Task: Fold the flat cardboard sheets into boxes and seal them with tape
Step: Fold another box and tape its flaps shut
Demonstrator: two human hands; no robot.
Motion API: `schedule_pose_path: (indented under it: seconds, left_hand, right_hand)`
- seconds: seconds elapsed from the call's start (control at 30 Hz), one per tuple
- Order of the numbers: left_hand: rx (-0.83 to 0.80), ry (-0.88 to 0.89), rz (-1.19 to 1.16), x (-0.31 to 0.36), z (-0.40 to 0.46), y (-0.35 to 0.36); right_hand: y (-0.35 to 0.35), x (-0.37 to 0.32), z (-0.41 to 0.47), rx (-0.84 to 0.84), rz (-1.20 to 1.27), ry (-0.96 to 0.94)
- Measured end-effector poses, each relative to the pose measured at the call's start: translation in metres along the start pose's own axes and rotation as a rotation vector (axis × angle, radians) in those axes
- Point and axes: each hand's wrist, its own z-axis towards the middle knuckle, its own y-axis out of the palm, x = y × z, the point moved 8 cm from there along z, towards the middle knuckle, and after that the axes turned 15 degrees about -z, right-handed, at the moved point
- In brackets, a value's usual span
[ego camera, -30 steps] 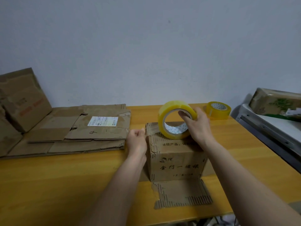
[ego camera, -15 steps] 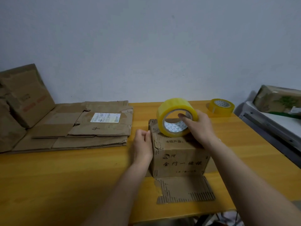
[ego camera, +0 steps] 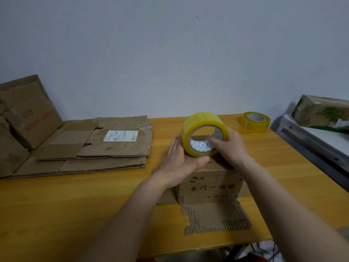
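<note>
The small cardboard box (ego camera: 209,183) sits on the orange wooden table (ego camera: 56,214), and it serves as the landmark here. It is brown corrugated board with dark printed characters on the face toward the camera, and a ragged flap (ego camera: 217,219) with exposed fluting lies flat on the table in front of it. What is inside the box cannot be seen.

On top of the box stands the yellow tape roll (ego camera: 204,136), up on its edge, with its open core facing the camera and slightly left. It is glossy and translucent, a wide ring around a printed white inner core. The right hand (ego camera: 231,146) grips it, with a finger hooked into the core and the rest wrapped over the far right side. The left hand (ego camera: 179,159) is flat, fingers straight and together, pressed against the box's upper left edge beside the roll.

Left of the box lies a stack of flat cardboard sheets (ego camera: 105,148), creased and torn at the edges, the top one bearing a white label (ego camera: 120,135). Further left, more crumpled cardboard (ego camera: 28,112) leans against the wall.

Behind the box to the right, a second tape roll (ego camera: 255,121) lies flat on the table with its core facing up. Beyond the table's right edge, a wrapped package (ego camera: 321,111) rests on a white surface.
</note>
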Motion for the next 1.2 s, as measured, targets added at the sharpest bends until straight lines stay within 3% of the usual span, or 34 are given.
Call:
schedule_pose_path:
  seconds: [0.07, 0.13, 0.4, 0.57, 0.67, 0.77, 0.93, 1.1, 1.2]
  left_hand:
    - [-0.079, -0.092, 0.331, -0.008, 0.004, 0.002]
    - [-0.107, -0.143, 0.498, -0.010, 0.005, 0.001]
    - [-0.173, -0.187, 0.630, -0.009, 0.003, 0.002]
    - [-0.214, -0.188, 0.667, 0.000, 0.005, 0.009]
    - [-0.201, -0.243, 0.750, 0.007, 0.009, 0.007]
    - [-0.145, -0.269, 0.885, 0.020, 0.018, 0.019]
    - [-0.091, -0.208, 0.805, 0.013, 0.021, 0.032]
    - [-0.109, -0.200, 0.827, 0.011, 0.023, 0.031]
    - [-0.122, -0.193, 0.834, 0.010, 0.023, 0.031]
  right_hand:
    - [-0.001, -0.001, 0.000, 0.014, 0.010, -0.011]
    - [-0.002, -0.003, 0.000, 0.037, 0.003, -0.028]
    - [-0.076, 0.018, 0.015, 0.217, -0.239, -0.038]
    - [-0.075, 0.048, 0.011, 0.267, 0.024, 0.115]
    - [-0.051, 0.066, 0.004, 0.187, 0.314, 0.262]
    - [-0.039, 0.073, 0.001, 0.154, 0.412, 0.291]
    - [-0.050, 0.072, 0.006, 0.179, 0.343, 0.236]
    - [-0.088, 0.061, 0.019, 0.261, 0.051, 0.082]
    - [-0.113, 0.079, 0.020, 0.313, -0.152, 0.112]
